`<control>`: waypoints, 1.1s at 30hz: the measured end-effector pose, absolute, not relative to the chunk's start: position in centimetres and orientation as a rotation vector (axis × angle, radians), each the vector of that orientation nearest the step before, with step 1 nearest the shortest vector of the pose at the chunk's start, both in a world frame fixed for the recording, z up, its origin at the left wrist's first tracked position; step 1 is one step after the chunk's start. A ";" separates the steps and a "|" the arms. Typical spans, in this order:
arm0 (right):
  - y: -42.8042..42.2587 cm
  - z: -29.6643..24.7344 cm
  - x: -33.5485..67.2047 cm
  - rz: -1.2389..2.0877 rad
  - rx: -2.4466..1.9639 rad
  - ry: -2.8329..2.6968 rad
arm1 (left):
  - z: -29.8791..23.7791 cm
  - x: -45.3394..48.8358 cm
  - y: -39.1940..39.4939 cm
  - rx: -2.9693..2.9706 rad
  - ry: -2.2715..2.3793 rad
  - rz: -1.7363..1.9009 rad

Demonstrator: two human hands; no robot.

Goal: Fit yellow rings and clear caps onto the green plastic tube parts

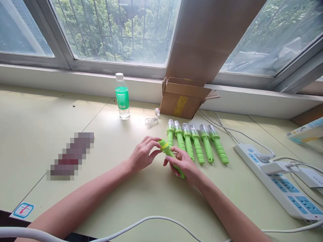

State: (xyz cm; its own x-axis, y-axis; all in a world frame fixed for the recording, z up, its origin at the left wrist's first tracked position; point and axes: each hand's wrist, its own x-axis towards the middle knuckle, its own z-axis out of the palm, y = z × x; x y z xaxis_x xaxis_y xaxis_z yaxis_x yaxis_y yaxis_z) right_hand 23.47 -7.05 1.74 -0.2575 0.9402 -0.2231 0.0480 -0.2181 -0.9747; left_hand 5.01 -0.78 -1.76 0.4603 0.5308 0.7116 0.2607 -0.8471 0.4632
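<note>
A green flashlight body (176,164), with a ribbed, threaded top end and a yellow ring below the thread, is tilted up to the left. My right hand (185,164) wraps round its handle. My left hand (145,153) has thumb and fingertips at the threaded end, around the yellow ring. Just beyond my hands lies a row of several green flashlights (198,144) with clear tops pointing away from me. A loose clear cap (151,121) lies on its side behind my left hand, and a small white-and-clear part (157,112) is beside it.
At the back stand a water bottle (122,97) with a green label and an open cardboard box (183,99). A power strip (280,181) with plugs and cables is on the right. A white cable (156,217) crosses the front. A blurred-out object (70,158) lies left.
</note>
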 end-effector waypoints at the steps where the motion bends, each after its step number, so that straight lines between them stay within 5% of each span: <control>1: -7.0 1.7 23.5 1.563 -1.247 -1.303 | -1.8 5.0 -0.8 2.427 0.678 1.341; 33: -7.0 1.5 23.6 1.582 -1.271 -1.310 | -1.9 5.0 -0.8 2.472 0.694 1.355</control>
